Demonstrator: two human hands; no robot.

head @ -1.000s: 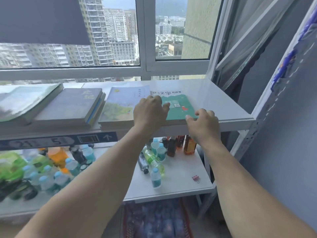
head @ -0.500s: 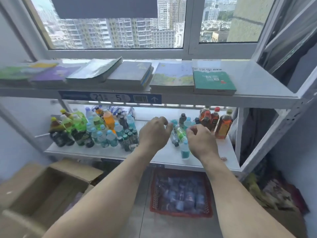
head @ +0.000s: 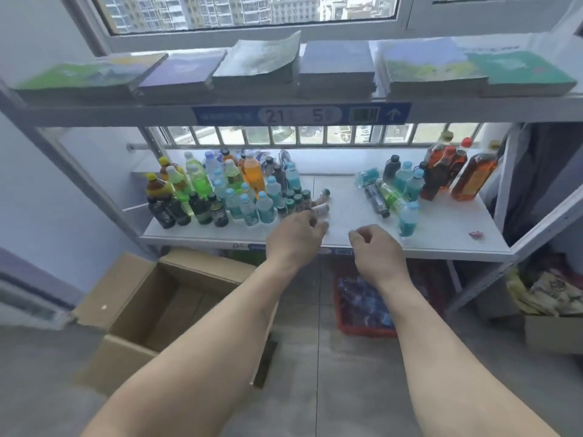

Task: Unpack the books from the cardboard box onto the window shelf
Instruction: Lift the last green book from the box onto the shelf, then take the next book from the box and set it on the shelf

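A high-rise storeroom: beyond the hands, a labelled grey metal rack (head: 94, 116) holds crowded plastic drink bottles (head: 220, 190) under a window.

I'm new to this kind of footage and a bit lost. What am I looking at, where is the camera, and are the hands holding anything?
No machine here: a person wears a camera on the head, so the single view looks forward and down along both bare arms. The left hand and right hand hang loosely curled and hold nothing. Ahead is a metal rack by a window. A row of books lies flat on its top window shelf. The lower shelf carries many drink bottles, some tipped over. On the floor at the left stands an open cardboard box; what shows of its inside looks bare. A red basket sits under the rack.
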